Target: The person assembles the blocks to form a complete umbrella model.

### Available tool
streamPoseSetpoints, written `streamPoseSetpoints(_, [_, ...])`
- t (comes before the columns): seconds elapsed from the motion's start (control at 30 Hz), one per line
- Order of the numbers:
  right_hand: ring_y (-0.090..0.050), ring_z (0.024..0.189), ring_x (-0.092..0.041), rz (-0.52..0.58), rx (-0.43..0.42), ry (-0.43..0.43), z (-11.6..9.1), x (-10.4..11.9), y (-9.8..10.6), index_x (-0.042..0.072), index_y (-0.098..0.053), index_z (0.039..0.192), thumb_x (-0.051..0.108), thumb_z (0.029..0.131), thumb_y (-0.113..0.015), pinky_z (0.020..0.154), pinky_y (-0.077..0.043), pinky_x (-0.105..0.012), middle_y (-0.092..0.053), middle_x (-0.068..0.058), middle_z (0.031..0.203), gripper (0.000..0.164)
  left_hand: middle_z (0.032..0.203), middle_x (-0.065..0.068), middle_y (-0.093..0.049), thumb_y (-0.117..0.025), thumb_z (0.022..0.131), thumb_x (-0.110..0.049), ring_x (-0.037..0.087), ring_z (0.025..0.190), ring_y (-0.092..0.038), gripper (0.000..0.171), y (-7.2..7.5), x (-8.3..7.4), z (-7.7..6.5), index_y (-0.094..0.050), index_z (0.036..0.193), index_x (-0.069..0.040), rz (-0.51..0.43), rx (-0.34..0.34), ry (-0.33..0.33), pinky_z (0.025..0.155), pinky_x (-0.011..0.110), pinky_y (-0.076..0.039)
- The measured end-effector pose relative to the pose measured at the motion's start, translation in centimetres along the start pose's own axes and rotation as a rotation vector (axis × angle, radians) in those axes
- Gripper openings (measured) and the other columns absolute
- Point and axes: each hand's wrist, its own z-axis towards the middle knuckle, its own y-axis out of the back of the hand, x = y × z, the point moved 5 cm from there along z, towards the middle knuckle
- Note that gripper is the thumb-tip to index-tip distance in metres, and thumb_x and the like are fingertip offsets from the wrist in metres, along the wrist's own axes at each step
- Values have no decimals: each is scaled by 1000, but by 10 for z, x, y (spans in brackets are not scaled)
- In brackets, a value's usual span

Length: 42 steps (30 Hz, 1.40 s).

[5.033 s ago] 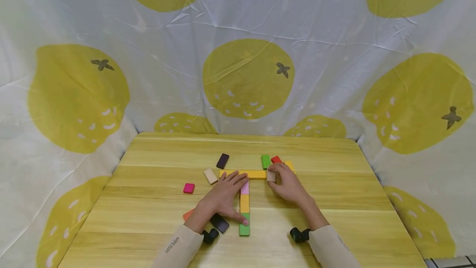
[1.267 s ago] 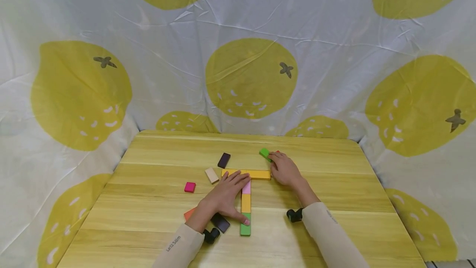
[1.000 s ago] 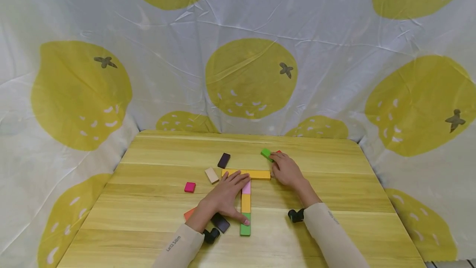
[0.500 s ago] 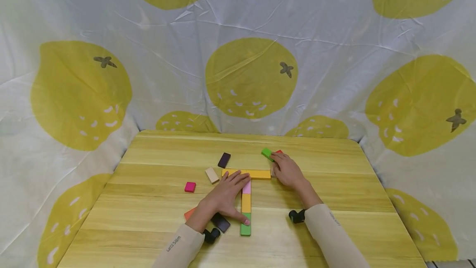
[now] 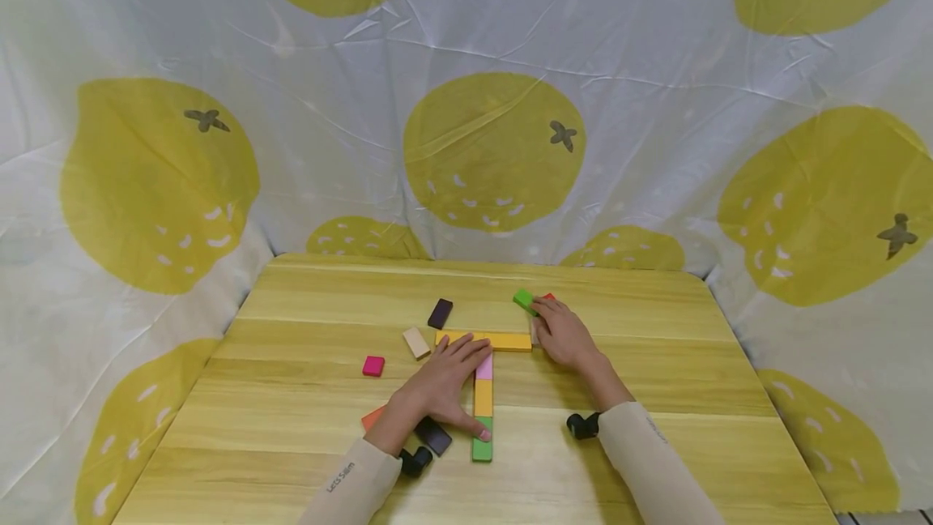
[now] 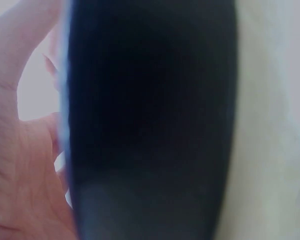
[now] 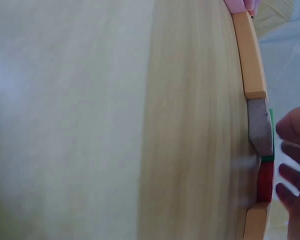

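My left hand (image 5: 440,383) lies with fingers spread over the yellow blocks (image 5: 510,342) of a crosswise row. Its thumb rests on a green block (image 5: 483,450) at the near end of a lengthwise row, beyond which lie a yellow block (image 5: 483,398) and a pink block (image 5: 484,367). My right hand (image 5: 564,335) reaches over the row's right end, fingertips at a tilted green block (image 5: 523,300). Under that hand, a grey block (image 7: 260,125) and a red block (image 7: 265,181) show in the right wrist view, the fingers loosely bent and apart from them.
Left of the rows lie a dark block (image 5: 440,313), a beige block (image 5: 416,343) and a magenta block (image 5: 373,366). Beside my left wrist are an orange block (image 5: 372,417) and another dark block (image 5: 434,435). A lemon-print cloth (image 5: 496,47) hangs behind the table (image 5: 291,460).
Five seconds ago my right hand held the grey block at the row's right end. It has since moved back to the green block, now turned askew. My left hand stays put.
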Motion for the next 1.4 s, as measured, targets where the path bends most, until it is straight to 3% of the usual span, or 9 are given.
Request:
streamPoseSetpoints(0.17, [-54, 133, -40, 12, -77, 38, -7, -1, 5, 1, -66, 129, 12, 98, -59, 110, -46, -56, -61, -19, 140, 34, 172, -3, -22, -71, 58, -93, 28, 161, -13, 138, 0, 1, 0, -24, 166, -20, -2, 2, -4, 129, 60, -12])
streamPoseSetpoints(0.3, [-60, 123, -34, 26, -82, 48, -16, 0, 7, 6, -70, 120, 14, 93, -65, 105, -50, -52, -66, -13, 129, 29, 172, -2, -22, -71, 58, -92, 29, 161, -13, 138, 1, 1, 0, -24, 166, -20, -3, -5, -5, 129, 60, -12])
streamPoseSetpoints(0.57, [-61, 123, -30, 57, -4, 1, -24, -4, 2, 10, -67, 130, 18, 96, -64, 102, -53, -48, -61, -6, 137, 35, 173, -2, -22, -72, 58, -92, 29, 161, -13, 139, 0, 2, 1, -24, 166, -20, -4, -4, -2, 129, 60, -11])
streamPoseSetpoints(1.0, [-63, 119, -30, 149, -30, 12, -25, -4, 0, 5, -66, 125, 9, 93, -66, 102, -54, -47, -58, -9, 136, 32, 172, -1, -23, -74, 58, -90, 30, 161, -14, 137, 3, -1, 0, -26, 165, -19, -20, -8, -8, 128, 60, -12])
streamPoseSetpoints(1.4, [-63, 119, -31, 134, -35, 16, -24, -6, -2, 4, -65, 127, 12, 95, -66, 100, -55, -49, -58, -9, 137, 33, 172, -2, -23, -73, 58, -91, 28, 161, -14, 137, 2, 0, 1, -25, 166, -20, -10, 1, -4, 129, 60, -12])
